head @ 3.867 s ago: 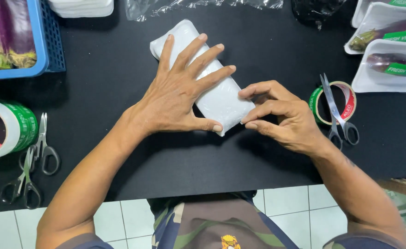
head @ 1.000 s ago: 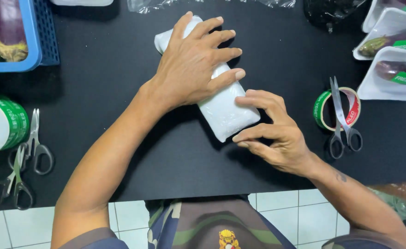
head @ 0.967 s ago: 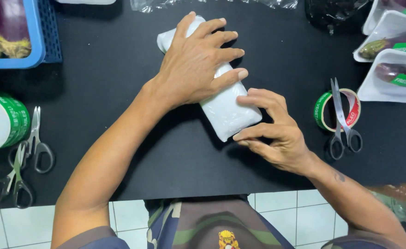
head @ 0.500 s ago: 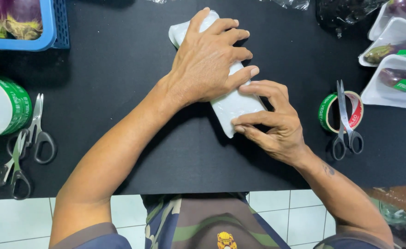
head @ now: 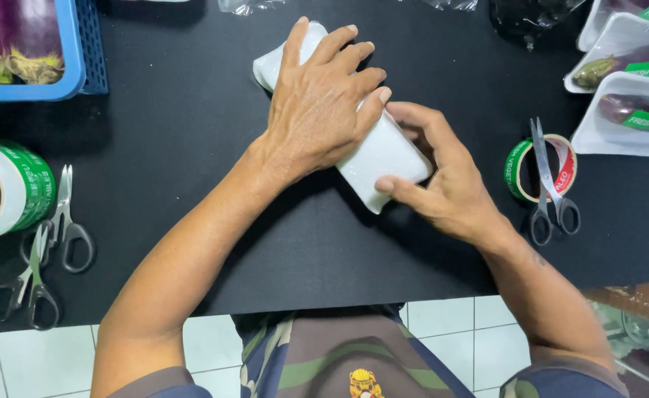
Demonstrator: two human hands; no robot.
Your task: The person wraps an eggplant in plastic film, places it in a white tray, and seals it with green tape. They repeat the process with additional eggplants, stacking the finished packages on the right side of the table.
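Your white foam tray (head: 380,158) lay mid-worktop (head: 192,147), long axis running 10 to 4 o'clock. Your left hand (head: 323,103) pressed flat on its upper half, fingers spread. Your right hand (head: 442,180) cupped the near end at 4 o'clock, thumb and fingers half-open, pinching the corner.

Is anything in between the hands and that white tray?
Nothing visible is. The left hand lies flat on top of the white tray, and the right hand grips its near end, thumb on the corner. Both touch it directly. The scissors and tape roll sit off to the right.
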